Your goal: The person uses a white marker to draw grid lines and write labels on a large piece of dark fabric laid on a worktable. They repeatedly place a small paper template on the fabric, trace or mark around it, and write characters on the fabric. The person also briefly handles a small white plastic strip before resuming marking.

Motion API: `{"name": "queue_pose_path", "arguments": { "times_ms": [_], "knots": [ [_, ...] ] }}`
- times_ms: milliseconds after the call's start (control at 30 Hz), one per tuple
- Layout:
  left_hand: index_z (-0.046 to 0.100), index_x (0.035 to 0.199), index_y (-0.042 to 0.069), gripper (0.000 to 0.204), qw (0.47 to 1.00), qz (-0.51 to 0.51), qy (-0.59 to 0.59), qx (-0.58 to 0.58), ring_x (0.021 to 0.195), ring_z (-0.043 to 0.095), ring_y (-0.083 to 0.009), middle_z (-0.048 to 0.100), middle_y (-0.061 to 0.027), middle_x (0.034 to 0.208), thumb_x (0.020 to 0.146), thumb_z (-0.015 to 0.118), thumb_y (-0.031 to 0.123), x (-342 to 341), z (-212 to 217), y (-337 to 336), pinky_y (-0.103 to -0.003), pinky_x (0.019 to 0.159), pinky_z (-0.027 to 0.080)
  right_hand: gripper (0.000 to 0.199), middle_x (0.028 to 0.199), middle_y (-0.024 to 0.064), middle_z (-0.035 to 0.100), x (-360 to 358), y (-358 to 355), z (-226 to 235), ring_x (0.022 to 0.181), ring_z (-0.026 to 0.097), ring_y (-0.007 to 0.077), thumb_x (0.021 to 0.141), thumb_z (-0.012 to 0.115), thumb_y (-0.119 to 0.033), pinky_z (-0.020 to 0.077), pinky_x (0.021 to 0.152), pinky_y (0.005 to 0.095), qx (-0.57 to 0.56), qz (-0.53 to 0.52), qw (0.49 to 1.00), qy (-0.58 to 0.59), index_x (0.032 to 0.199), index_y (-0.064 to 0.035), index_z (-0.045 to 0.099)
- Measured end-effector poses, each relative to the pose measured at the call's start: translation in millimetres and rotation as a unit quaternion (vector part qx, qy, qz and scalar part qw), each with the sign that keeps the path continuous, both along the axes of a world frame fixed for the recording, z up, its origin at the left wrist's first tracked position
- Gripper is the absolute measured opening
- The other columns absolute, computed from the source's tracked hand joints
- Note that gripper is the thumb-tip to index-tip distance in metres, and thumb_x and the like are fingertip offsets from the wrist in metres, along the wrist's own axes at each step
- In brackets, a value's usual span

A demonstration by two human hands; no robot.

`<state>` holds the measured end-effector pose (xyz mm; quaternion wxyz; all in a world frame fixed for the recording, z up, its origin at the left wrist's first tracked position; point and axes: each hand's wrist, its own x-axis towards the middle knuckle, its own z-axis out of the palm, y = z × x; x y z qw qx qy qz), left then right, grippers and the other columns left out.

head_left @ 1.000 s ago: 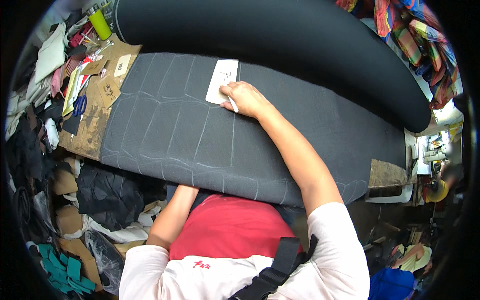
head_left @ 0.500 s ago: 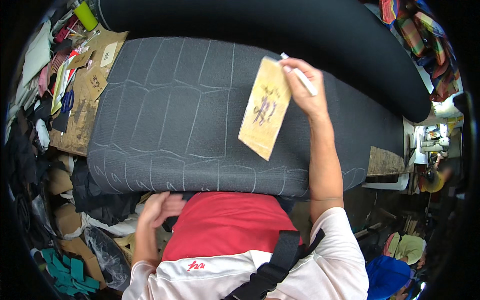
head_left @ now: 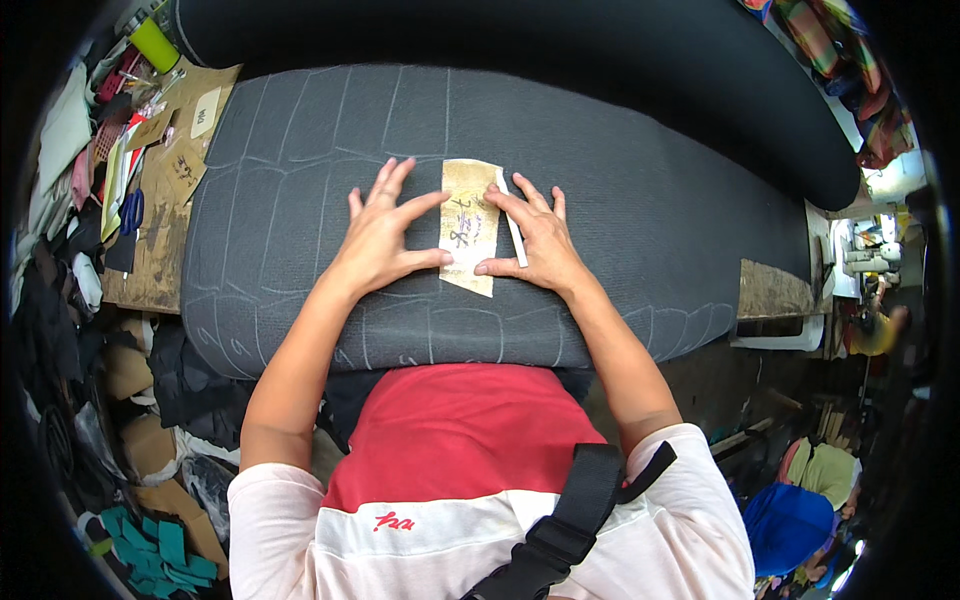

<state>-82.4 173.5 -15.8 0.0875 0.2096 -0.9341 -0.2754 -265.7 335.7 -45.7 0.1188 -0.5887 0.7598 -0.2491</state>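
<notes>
I am finding the left hand (head_left: 378, 240) just left of the tan card (head_left: 466, 215), its thumb and forefinger touching the left long edge, its other fingers spreading over chalked cloth. The card is lying flat around mid-tabletop, its long axis running from near edge to far edge, its near end slanting. The right hand (head_left: 545, 240) is reaching slightly farther onto it, thumb and forefinger resting on its right side, the outer fingers fanning apart while the hand is holding a white marker (head_left: 519, 246); I cannot tell which fingers are gripping that. Below, I am seeing a bottle (head_left: 153, 45) standing at the far left corner of the wooden tabletop (head_left: 140, 292), scissors (head_left: 131, 212) lying by the left edge, dark cloth (head_left: 640, 200) covering the middle, unmarked just right of the card, and a black roll (head_left: 520, 50) stretching along the far edge.
</notes>
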Motion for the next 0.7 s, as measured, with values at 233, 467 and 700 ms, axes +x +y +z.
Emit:
{"name": "queue_pose_path", "arguments": {
  "times_ms": [233, 467, 700],
  "knots": [
    [0.05, 0.13, 0.041, 0.107, 0.991, 0.007, -0.106, -0.083, 0.141, 0.005, -0.0388, 0.017, -0.0206, 0.151, 0.031, 0.073, 0.075, -22.5, -26.0, 0.4, -0.072, 0.103, 0.001, 0.093, 0.132, 0.0084, 0.052, -3.0, 4.2, 1.1, 0.135, 0.031, 0.0331, 0.051, 0.081, -0.057, 0.0093, 0.108, 0.0633, -0.017, 0.023, 1.0, 0.002, 0.129, -0.0159, 0.05],
    [0.05, 0.129, 0.042, 0.106, 0.991, 0.01, -0.1, -0.094, 0.141, 0.006, -0.0384, 0.018, -0.0199, 0.151, 0.031, 0.074, 0.075, -20.2, -28.0, 3.4, -0.072, 0.103, 0.002, 0.03, 0.103, 0.0129, 0.067, -16.9, -16.9, 12.1, 0.091, 0.065, 0.019, 0.088, 0.061, -0.023, 0.0467, 0.085, 0.0343, -0.162, -0.164, 0.934, -0.271, 0.111, -0.0046, 0.065],
    [0.05, 0.13, 0.04, 0.104, 0.99, -0.004, -0.106, -0.094, 0.141, 0.007, -0.0385, 0.019, -0.0193, 0.151, 0.034, 0.074, 0.074, -19.9, -19.9, 1.8, -0.073, 0.102, 0.002, 0.024, 0.074, 0.005, 0.067, -10.0, -72.1, 13.4, 0.067, 0.06, 0.0094, 0.085, 0.064, -0.021, 0.0477, 0.06, 0.0251, -0.133, -0.144, 0.939, -0.284, 0.093, 0.001, 0.069]
  ]
}}
